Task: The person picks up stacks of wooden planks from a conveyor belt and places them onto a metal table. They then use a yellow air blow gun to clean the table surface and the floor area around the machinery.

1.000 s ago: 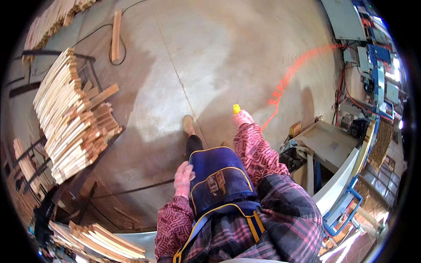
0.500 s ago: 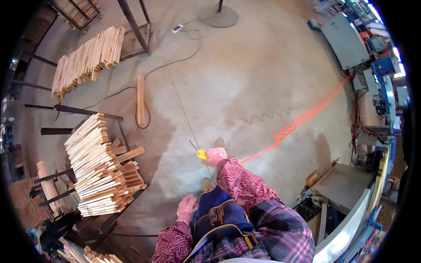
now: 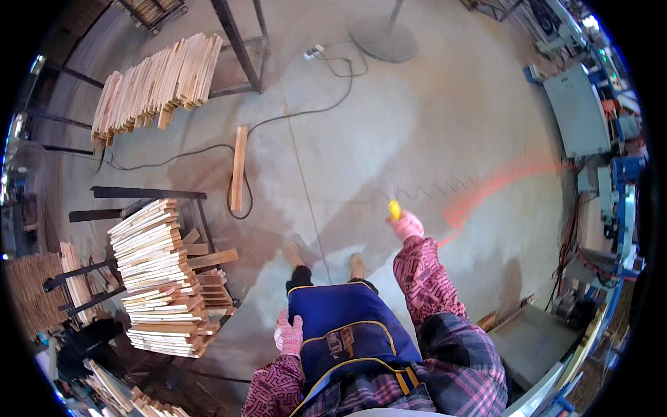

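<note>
My right hand [image 3: 405, 224], in a pink-white glove, is closed round a yellow air blow gun [image 3: 394, 209] held out over the floor, ahead and to the right. From near that hand a red coiled hose [image 3: 479, 194] stretches off to the right, its coils blurred. My left hand [image 3: 288, 334], gloved alike, hangs beside the left edge of my blue apron [image 3: 347, 309]. Its fingers are apart and nothing shows in them; whether it touches the cloth I cannot tell.
Stacked wooden strips [image 3: 156, 278] lie on a dark metal rack [image 3: 149, 192] at left, with another stack [image 3: 156, 83] beyond. A loose board [image 3: 239, 169] and black cable [image 3: 299, 113] lie on the floor. Machines [image 3: 577, 111] and a grey metal table [image 3: 535, 340] line the right.
My right hand has swung right and outward with the air blow gun. The left hand has dropped slightly beside the apron. The view has shifted, and both my feet now show.
</note>
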### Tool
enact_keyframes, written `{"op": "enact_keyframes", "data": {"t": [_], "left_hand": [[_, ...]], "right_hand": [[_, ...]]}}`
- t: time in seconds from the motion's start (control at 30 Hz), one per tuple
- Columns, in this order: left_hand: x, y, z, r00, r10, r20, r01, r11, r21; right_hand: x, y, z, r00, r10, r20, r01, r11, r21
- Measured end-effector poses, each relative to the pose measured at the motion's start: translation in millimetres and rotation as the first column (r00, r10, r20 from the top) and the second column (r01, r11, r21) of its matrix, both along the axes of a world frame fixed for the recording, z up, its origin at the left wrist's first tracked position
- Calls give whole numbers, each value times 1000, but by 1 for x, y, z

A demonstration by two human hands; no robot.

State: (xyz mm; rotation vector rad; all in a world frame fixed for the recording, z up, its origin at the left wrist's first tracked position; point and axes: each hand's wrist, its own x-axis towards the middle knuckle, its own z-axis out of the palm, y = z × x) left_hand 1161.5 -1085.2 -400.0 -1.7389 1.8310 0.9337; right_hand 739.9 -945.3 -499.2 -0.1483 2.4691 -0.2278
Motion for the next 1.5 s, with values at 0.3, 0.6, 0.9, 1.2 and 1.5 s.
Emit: {"op": "enact_keyframes", "data": {"t": [0.3, 0.6, 0.9, 1.2, 1.5], "left_hand": [[-100, -174, -67, 955, -268, -125, 248, 956, -157], [-134, -328, -67, 919, -379, -112, 372, 925, -72], [-176, -393, -78, 886, -441, -143, 441, 897, -28], [-243, -400, -99, 879, -472, -74, 469, 882, -46], [-349, -350, -95, 895, -442, 56, 441, 897, 27]], "right_hand": [[27, -306, 11, 821, 569, 56, -560, 819, -123], [-75, -609, -68, 991, -29, 127, 44, 992, -120], [-283, -525, -157, 980, -163, -115, 179, 972, 150], [-357, -473, -77, 954, -236, -187, 267, 949, 168], [-418, -658, -100, 972, 235, -8, -235, 970, -63]]}}
